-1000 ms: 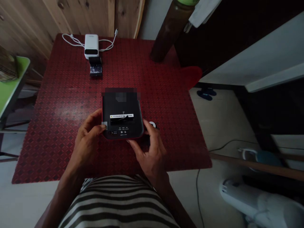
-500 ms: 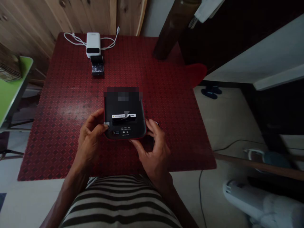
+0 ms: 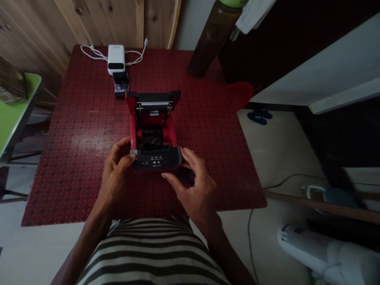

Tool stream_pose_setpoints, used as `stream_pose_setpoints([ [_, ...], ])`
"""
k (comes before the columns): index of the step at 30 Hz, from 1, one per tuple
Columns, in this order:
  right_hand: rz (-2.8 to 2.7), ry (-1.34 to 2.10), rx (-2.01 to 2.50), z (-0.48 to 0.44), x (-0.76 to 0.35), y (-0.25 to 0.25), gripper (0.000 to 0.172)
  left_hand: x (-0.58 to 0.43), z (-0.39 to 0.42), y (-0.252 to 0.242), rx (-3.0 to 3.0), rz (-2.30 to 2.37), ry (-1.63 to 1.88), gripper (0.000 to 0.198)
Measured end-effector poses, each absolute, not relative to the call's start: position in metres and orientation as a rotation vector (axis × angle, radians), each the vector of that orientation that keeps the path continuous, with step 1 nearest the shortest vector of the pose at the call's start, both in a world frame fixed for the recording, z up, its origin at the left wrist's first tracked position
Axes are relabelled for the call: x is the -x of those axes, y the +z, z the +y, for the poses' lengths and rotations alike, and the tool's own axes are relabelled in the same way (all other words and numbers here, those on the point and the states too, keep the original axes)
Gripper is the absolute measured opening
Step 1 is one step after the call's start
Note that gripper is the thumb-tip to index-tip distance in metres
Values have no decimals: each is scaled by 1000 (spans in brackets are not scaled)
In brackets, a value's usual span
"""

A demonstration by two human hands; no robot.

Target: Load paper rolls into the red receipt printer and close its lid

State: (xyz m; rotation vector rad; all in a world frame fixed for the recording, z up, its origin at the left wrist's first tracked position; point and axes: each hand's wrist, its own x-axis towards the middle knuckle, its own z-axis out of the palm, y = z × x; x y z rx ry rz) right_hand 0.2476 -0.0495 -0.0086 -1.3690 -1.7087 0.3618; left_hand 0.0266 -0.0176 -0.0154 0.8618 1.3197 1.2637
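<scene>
A small red and black label printer (image 3: 156, 158) stands in front of me with its hinged lid (image 3: 152, 99) raised. Inside its red bay lies a dark, shiny roll (image 3: 152, 137). My left hand (image 3: 117, 164) grips the printer's left side, the thumb on a grey tab (image 3: 134, 154) at the front left corner. Around the front right corner curl the fingers of my right hand (image 3: 194, 174), its thumb at the front edge. Both hands are closed on the printer.
The printer is over a red patterned table (image 3: 83, 174). At the back are a white power bank (image 3: 116, 58) with white cables, a small black item (image 3: 121, 84) and a tall dark bottle (image 3: 209, 43). A red rounded seat (image 3: 240, 96) shows beyond the right edge.
The printer's lid has swung up and back, exposing the red bay and the dark roll inside. Both hands have stayed nearly where they were.
</scene>
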Motion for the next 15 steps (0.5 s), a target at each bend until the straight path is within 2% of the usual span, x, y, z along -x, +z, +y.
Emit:
stream_pose_setpoints([
  [2,-1742,404,1353,-42,-258,4,55,-24,-19,-17,-938,1314,1266,48],
  [5,-1859,338,1280,-19,-262,24,25,-23,-20,-20,-1080,1319,1286,53],
  [6,-1935,294,1240,-8,-259,30,23,-24,-20,-23,-1151,1312,1300,57],
  [10,-2437,292,1272,40,-227,49,29,-28,-20,-40,-1461,1316,1389,69],
  [15,-2830,428,1509,78,-188,71,37,-26,-20,-52,-1559,1325,1383,68],
])
